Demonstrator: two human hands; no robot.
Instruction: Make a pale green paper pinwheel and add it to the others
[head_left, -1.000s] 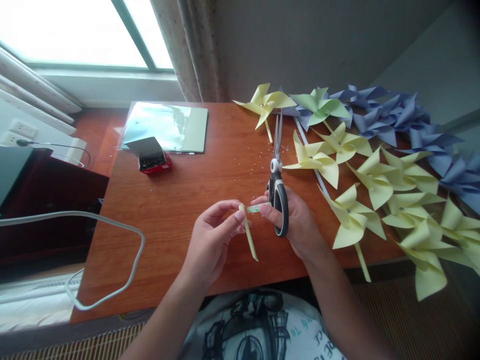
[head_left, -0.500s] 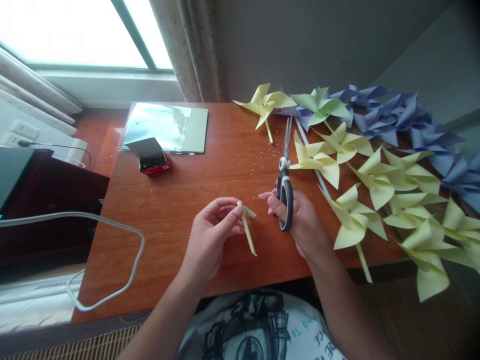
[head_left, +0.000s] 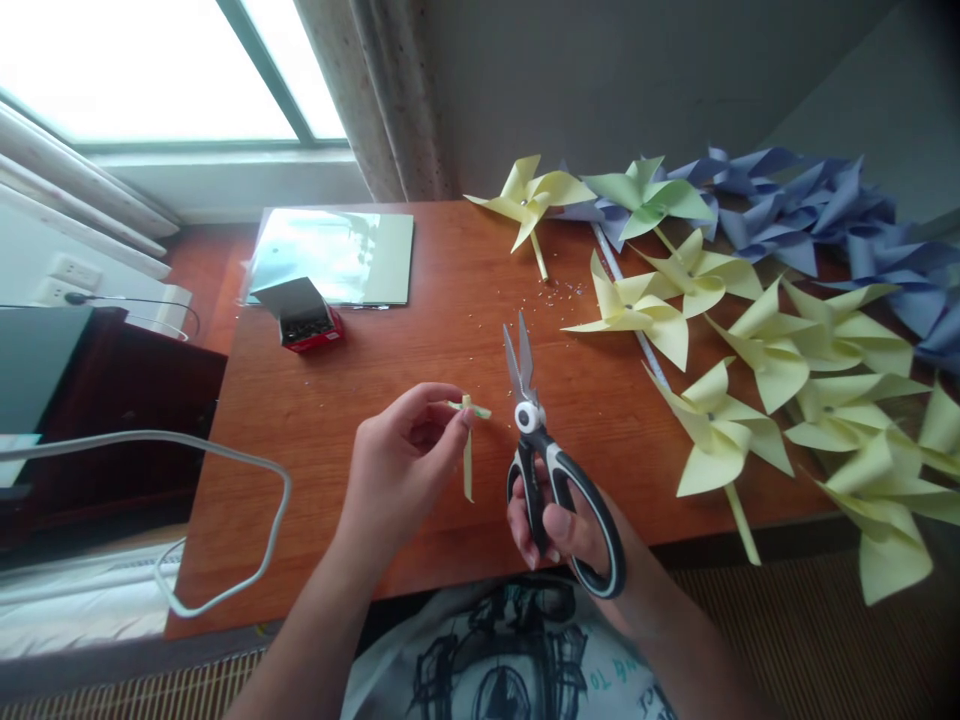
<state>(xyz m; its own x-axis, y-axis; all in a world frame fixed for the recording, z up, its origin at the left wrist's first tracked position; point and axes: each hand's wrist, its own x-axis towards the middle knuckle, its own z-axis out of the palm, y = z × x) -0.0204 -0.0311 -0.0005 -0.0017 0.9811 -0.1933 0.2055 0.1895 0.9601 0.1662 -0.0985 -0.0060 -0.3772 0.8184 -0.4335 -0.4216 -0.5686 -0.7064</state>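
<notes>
Between thumb and fingers, my left hand [head_left: 409, 455] pinches a thin yellow paper stick [head_left: 469, 465] hanging downward. A short strip of tape [head_left: 480, 411] with green marks sticks out sideways near its top. My right hand [head_left: 559, 525] is closed around the handles of black-and-white scissors [head_left: 530, 418]. Their blades are partly spread and point away from me, to the right of the stick and apart from it. The nearest finished shape is a yellow paper pinwheel [head_left: 630, 310], lying beyond the scissors on the right.
More yellow pinwheels [head_left: 716, 430], a green one [head_left: 649, 200] and several purple ones [head_left: 780, 225] cover the table's right side. Tiny scraps [head_left: 555, 292] lie mid-table. At the left are a red box [head_left: 304, 320], a shiny-covered pad [head_left: 330, 255] and a white cable [head_left: 281, 500].
The scissors have come nearer to me and their blades have parted. My right hand has shifted its hold on the handles. My left hand has moved slightly left, and the stick hangs straighter.
</notes>
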